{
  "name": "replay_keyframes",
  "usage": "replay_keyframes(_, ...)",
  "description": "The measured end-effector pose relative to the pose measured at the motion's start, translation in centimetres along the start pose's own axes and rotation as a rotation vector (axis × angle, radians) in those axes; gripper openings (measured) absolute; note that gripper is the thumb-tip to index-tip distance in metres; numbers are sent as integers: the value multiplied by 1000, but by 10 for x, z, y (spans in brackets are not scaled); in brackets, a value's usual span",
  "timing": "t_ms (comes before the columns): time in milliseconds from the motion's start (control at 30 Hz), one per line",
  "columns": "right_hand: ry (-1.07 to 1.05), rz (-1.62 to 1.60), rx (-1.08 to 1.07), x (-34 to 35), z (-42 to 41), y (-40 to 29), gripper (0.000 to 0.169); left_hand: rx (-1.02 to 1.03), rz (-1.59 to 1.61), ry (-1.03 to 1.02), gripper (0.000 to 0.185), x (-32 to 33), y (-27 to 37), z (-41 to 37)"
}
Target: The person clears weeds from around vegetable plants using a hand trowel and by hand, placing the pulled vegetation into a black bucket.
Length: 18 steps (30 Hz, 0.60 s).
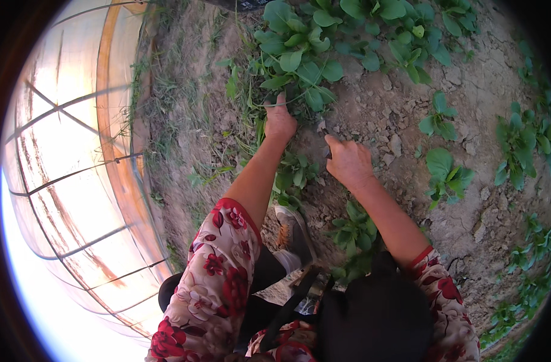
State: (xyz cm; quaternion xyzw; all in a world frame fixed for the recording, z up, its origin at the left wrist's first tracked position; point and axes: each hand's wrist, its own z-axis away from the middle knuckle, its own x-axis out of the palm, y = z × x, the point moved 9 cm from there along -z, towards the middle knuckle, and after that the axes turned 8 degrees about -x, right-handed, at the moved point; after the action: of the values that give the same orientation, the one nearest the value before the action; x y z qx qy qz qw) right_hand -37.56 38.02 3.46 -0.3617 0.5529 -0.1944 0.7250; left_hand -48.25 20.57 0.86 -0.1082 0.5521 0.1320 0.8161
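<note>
My left hand [281,121] reaches in at the base of a broad-leaved green plant [298,56]. Its fingertips are hidden among leaves and grass, so what they hold cannot be told. A long thin green stem arches across the thumb. To the right, just above the soil, my right hand [351,164] is closed around the dark handle of a small hand tool [327,153]. The tool's working end, pointing toward the plant's base, is small and unclear. Smaller leafy plants [297,174] grow beneath my left forearm.
Dry, cloddy soil [393,108] carries more leafy plants [448,174] to the right. Grass and weeds [180,117] line the left side, beside a clear plastic sheet wall [72,149] on a frame. My shoe [296,235] stands close to the plants. A dark object [239,3] shows at the top edge.
</note>
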Motion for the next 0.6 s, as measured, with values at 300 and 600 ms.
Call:
replay_keyframes(300,-74,-8,90,-29,27,16,55,114,-228,-58,55,-2,-15,-38)
replay_keyframes(600,-120,65,-67,-47,-54,-11,17,203,-54,47,26,-9,-23,-42)
